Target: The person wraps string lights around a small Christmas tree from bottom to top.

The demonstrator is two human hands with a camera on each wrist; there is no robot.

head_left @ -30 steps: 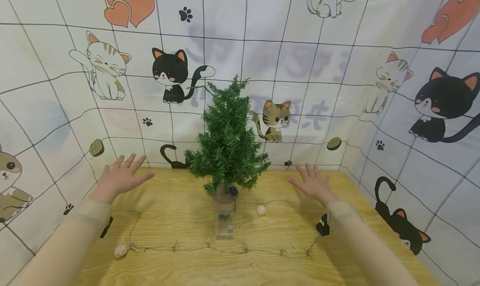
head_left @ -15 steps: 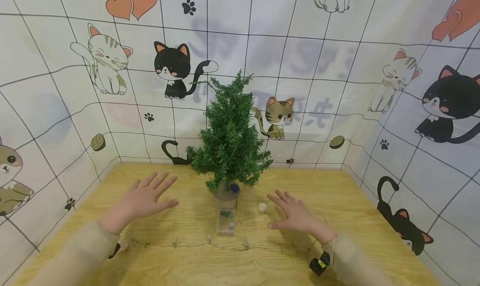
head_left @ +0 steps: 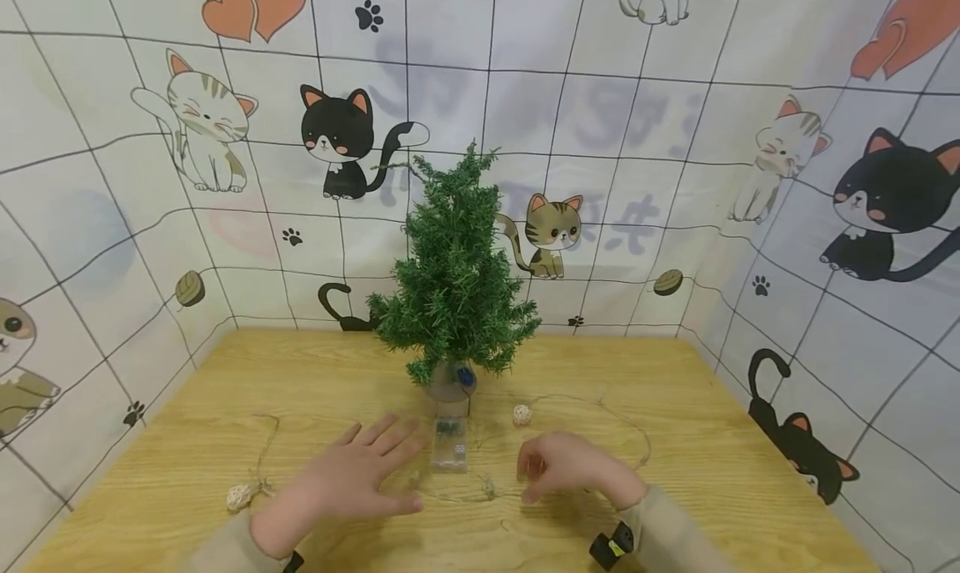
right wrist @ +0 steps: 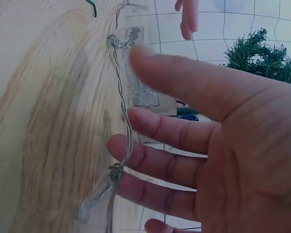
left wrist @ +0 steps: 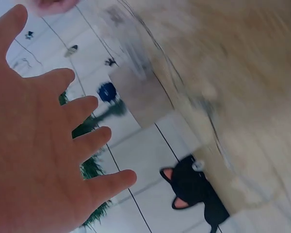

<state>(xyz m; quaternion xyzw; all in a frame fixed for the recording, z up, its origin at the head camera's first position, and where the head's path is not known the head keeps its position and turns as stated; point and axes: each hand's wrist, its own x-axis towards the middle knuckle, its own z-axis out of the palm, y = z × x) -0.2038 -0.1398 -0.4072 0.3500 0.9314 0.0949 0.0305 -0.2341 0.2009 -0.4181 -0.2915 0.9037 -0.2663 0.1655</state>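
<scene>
In the head view, a string of twisted wire [head_left: 452, 500] with small clear pieces lies across the table. My left hand [head_left: 356, 483] hovers near its left part, fingers straight and spread. My right hand [head_left: 573, 466] is at its right part with fingers bent downward. In the right wrist view, those fingers [right wrist: 155, 155] lie just behind the twisted wire [right wrist: 120, 92], and the thumb is apart from them. Whether they touch it is hard to tell. White woven balls [head_left: 521, 414] lie by the string. A clear box [head_left: 450, 446] sits between the hands.
Behind the box stands a green artificial tree [head_left: 457, 281] on a round base [head_left: 450, 389], with a dark blue thing [head_left: 466, 377] at its foot. Cat-printed cloth walls [head_left: 615, 72] enclose the wooden table [head_left: 300, 373] at the back and sides.
Both hands have come down and nearer to me, and inward toward the middle. The right fingers have bent from spread to curved over the string. Tree and box stay put.
</scene>
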